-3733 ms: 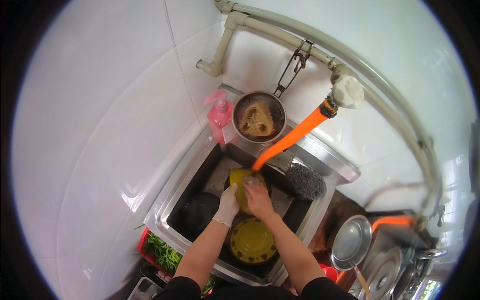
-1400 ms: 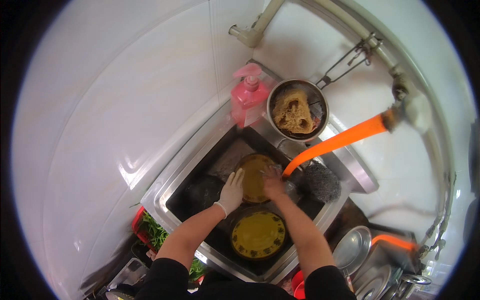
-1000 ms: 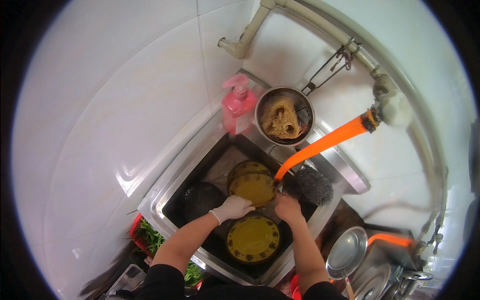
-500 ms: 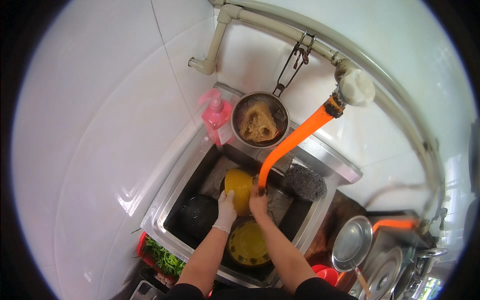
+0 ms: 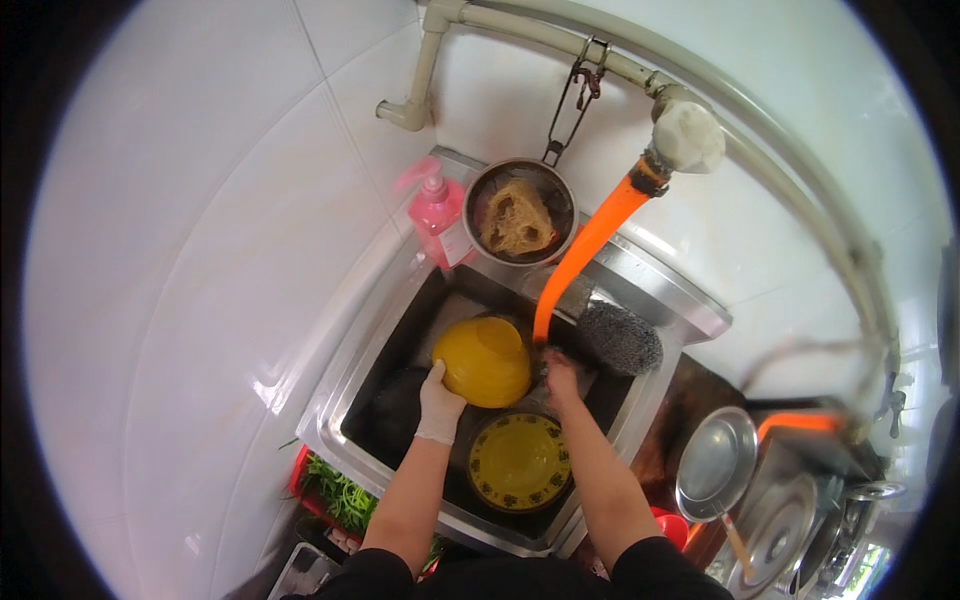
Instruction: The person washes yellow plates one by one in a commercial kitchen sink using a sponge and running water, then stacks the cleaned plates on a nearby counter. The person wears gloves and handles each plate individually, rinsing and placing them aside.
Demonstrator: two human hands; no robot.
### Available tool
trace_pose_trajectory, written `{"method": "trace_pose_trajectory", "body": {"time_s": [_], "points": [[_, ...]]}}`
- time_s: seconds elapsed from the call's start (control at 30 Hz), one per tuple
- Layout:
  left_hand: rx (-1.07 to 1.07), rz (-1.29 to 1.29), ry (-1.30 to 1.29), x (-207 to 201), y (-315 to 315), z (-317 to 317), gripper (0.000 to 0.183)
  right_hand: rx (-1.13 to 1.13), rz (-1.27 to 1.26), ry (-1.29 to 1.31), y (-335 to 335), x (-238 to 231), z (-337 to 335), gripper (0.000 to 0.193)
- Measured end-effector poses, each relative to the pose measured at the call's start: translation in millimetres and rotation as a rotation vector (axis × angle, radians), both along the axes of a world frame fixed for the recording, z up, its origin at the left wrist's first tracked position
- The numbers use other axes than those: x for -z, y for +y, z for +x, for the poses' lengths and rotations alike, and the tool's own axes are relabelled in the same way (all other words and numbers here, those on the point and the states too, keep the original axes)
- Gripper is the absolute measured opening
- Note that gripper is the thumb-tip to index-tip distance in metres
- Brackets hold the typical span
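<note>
My left hand [image 5: 438, 408], in a white glove, grips the lower left side of a yellow bowl [image 5: 484, 362] over the sink [image 5: 335, 400]. The bowl is tipped, its rounded outside facing up. Just right of it is my bare right hand [image 5: 560, 380], beneath the mouth of an orange hose [image 5: 595, 240]. Its fingers are dim and smeared, so whether they hold anything is unclear. Between my forearms a second yellow bowl [image 5: 518, 458] with a dark patterned rim stands in the sink. A black bowl-like thing [image 5: 392, 402] lies at the basin's left, partly behind my left hand.
A pink pump bottle [image 5: 438, 218] and a strainer [image 5: 482, 250] holding a tan loofah stand on the back ledge. Grey steel wool [image 5: 618, 340] sits at the right rim. Greens [image 5: 340, 492] lie front left; a metal pan [image 5: 716, 465] is at right.
The yellow bowl has turned over, so more of its outside shows. My right hand has come away from it toward the right. The whole view has shifted slightly.
</note>
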State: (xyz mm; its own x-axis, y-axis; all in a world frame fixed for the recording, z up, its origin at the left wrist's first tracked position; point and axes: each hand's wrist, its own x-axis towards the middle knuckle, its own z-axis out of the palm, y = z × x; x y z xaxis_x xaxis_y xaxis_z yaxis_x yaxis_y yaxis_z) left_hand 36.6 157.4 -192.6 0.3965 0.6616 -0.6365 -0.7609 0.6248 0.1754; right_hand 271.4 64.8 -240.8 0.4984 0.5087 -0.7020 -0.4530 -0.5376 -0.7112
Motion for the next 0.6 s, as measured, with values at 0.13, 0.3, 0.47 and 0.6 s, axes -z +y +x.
{"method": "trace_pose_trajectory", "body": {"time_s": [0.13, 0.3, 0.47, 0.6], "points": [[0.004, 0.145, -0.012, -44, -8, -64, 0.048, -0.02, 0.032, 0.176, -15, -52, 0, 0.057], [0.288, 0.377, 0.114, -114, -51, -98, 0.04, -0.721, -0.104, -0.658, -10, -65, -7, 0.049], [1.154, 1.376, 0.683, -144, -120, -71, 0.019, -0.827, -0.141, -0.602, 28, -10, 1, 0.058], [1.452, 1.684, 0.647, -124, -185, -43, 0.025, -1.088, -0.101, -0.872, 55, 43, 1, 0.063]]}}
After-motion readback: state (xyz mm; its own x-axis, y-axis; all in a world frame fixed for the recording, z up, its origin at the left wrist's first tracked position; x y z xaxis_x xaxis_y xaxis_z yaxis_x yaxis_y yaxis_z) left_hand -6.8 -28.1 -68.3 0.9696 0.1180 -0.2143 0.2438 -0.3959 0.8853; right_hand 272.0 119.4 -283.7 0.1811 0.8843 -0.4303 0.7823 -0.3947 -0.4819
